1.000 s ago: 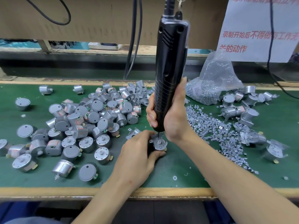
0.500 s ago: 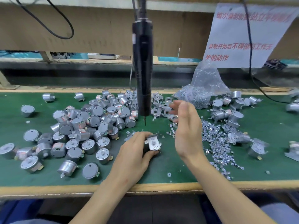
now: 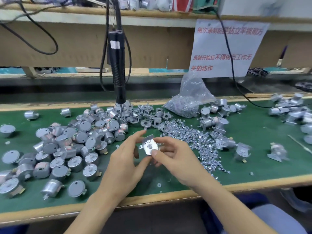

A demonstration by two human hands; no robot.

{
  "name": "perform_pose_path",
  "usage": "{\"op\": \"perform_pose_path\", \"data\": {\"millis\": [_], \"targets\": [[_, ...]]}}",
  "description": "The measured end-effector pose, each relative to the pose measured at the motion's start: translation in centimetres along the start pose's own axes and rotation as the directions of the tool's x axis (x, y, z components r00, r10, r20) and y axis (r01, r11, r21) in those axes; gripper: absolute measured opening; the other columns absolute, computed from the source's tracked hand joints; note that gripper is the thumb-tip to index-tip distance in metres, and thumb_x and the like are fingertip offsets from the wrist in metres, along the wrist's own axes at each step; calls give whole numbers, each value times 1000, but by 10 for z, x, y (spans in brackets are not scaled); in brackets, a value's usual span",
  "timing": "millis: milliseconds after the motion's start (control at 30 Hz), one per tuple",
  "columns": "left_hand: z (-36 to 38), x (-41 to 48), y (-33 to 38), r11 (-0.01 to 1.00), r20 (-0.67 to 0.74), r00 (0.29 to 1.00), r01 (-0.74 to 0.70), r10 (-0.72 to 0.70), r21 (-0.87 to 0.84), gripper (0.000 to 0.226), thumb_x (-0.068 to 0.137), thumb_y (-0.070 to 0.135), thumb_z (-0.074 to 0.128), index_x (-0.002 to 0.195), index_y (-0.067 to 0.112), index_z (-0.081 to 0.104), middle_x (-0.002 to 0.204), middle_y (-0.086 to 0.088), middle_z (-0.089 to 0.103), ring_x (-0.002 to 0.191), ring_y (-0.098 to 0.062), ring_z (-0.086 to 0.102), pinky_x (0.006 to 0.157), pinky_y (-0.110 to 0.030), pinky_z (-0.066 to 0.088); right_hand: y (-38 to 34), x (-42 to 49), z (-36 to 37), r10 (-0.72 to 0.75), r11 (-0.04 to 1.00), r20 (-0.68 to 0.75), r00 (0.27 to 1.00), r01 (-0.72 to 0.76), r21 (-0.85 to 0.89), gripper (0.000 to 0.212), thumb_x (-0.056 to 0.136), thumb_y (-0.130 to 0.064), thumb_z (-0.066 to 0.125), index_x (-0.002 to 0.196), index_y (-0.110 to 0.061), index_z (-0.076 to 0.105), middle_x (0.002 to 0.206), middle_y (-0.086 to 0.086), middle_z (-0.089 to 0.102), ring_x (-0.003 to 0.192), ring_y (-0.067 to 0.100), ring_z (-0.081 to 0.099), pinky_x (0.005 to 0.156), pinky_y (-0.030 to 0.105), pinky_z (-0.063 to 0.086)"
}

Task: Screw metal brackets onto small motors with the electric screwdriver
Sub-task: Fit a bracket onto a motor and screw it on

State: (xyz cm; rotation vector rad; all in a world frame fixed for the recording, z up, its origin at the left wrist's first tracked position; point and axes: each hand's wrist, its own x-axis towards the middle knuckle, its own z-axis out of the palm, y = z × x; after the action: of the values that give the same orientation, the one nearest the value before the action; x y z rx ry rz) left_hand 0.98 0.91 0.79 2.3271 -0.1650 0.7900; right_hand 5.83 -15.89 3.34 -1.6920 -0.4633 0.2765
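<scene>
Pinching grip from both sides: left hand (image 3: 125,164) and right hand (image 3: 179,159) hold the bracketed motor (image 3: 149,146) just above the bench (image 3: 253,166). The right hand has released the electric screwdriver (image 3: 118,68), which now hangs free behind, so this screw looks driven.

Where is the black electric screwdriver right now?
In the head view, the electric screwdriver hangs unheld left of centre, its tip above the far edge of the motor pile.

Concealed and indistinct items
Held motor (image 3: 149,146) body masked by its bracket (image 3: 146,142), left hand (image 3: 128,161) and right hand (image 3: 180,159); far-right bracketed motors (image 3: 276,152) blurred; screwdriver (image 3: 118,65) tip lost among loose brackets (image 3: 148,119).
</scene>
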Motion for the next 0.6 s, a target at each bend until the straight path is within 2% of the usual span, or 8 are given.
{"op": "perform_pose_path", "data": {"millis": [100, 200, 267, 367, 467, 600], "targets": [[-2, 1, 3, 999, -25, 1000, 16, -17, -50, 67, 80, 43, 70, 139, 30, 42, 112, 28, 58, 84, -5, 57, 76, -6, 39, -1, 6, -16, 100, 969, -50, 994, -86, 231, 26, 95, -4, 69, 114, -20, 67, 84, 4, 78, 74, 16, 73, 75, 23, 57], [-4, 1, 2, 998, -42, 999, 17, -20, -69, 47, 82, 44, 64, 125, 28, 55, 106, 27, 62, 82, -5, 60, 74, -8, 40, -6, 19, -49, 195, 829, -146, 970, -83, 553, 24, 98, -4, 63, 122, -3, 63, 93, 12, 74, 79, 20, 70, 77, 28, 59], [-1, 1, 5, 989, -27, 997, 68, -72, -130, 29, 84, 37, 68, 111, 31, 62, 101, 26, 66, 79, -7, 62, 69, -9, 42, -9, 24, -73, 221, 785, -228, 948, -35, 618, 12, 100, -9, 59, 106, -2, 68, 89, 10, 72, 76, 16, 67, 74, 27, 58], [13, 10, 19, 963, 52, 990, 142, -134, -227, 18, 86, 27, 73, 99, 37, 66, 94, 26, 68, 77, -6, 64, 65, -9, 44, -5, 28, -99, 320, 724, -335, 886, 0, 689, 18, 98, -5, 59, 81, -6, 62, 84, 9, 64, 72, 16, 61, 71, 27, 55], [36, 34, 43, 960, 128, 987, 130, -101, -247, 8, 87, 36, 70, 92, 41, 66, 89, 33, 66, 79, 3, 63, 66, -5, 43, 2, 27, -121, 384, 684, -382, 841, 19, 729, 26, 97, 0, 56, 72, -6, 55, 86, 13, 61, 69, 16, 61, 64, 24, 56], [79, 65, 77, 961, 268, 962, 127, -58, -247, 7, 89, 42, 67, 94, 40, 63, 82, 25, 66, 80, 10, 60, 65, -8, 44, 4, 26, -164, 479, 644, -482, 734, 79, 761, 25, 101, -6, 54, 77, -10, 49, 89, 14, 58, 71, 20, 59, 55, 23, 56]]}}
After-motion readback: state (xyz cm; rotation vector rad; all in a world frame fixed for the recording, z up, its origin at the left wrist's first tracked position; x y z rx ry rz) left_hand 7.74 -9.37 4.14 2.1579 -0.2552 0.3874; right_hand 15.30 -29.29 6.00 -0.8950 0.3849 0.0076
